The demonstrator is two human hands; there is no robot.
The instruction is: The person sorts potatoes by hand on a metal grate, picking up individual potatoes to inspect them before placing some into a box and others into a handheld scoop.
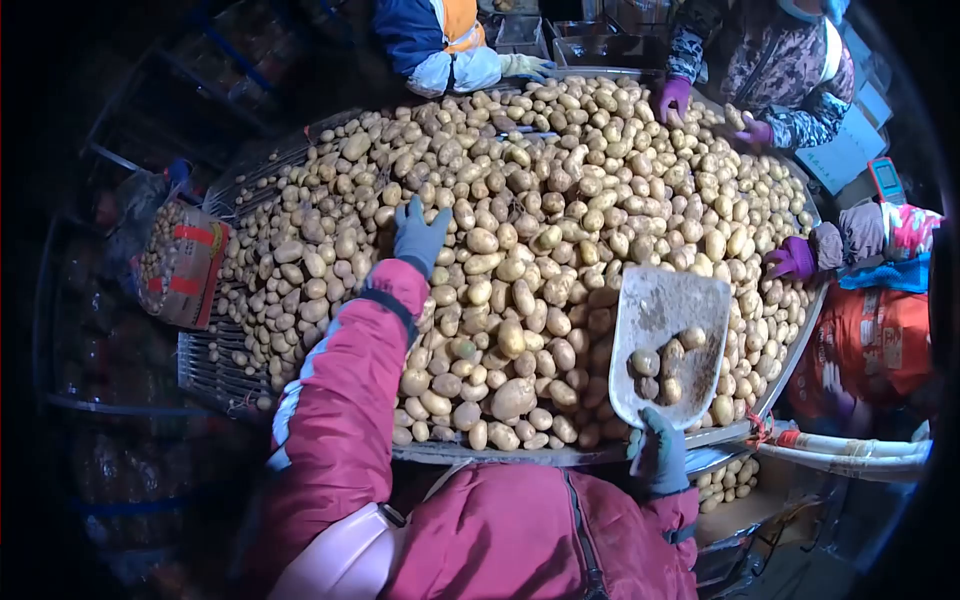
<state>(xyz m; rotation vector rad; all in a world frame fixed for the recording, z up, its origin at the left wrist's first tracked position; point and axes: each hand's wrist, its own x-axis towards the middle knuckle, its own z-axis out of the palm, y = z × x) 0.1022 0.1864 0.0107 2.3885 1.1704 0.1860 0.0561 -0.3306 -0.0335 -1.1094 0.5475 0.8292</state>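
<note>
A large heap of potatoes (510,270) covers the sorting table in front of me. My left hand (421,238), in a grey-blue glove, reaches out over the middle-left of the heap with its fingers spread, touching or just above the potatoes. My right hand (660,452), gloved alike, grips the near end of a dirty white scoop (652,300) at the table's front edge. Several potatoes (672,366) lie in the scoop, towards its handle end. The scoop rests on or just over the heap; its handle is hidden by my glove.
Co-workers' gloved hands are at the far edge: a pale glove (527,67) and purple gloves (676,98). Another purple glove (793,258) is at the right. A box of small potatoes (185,265) stands left by a slatted metal rack (212,368). More potatoes (728,483) sit below the table.
</note>
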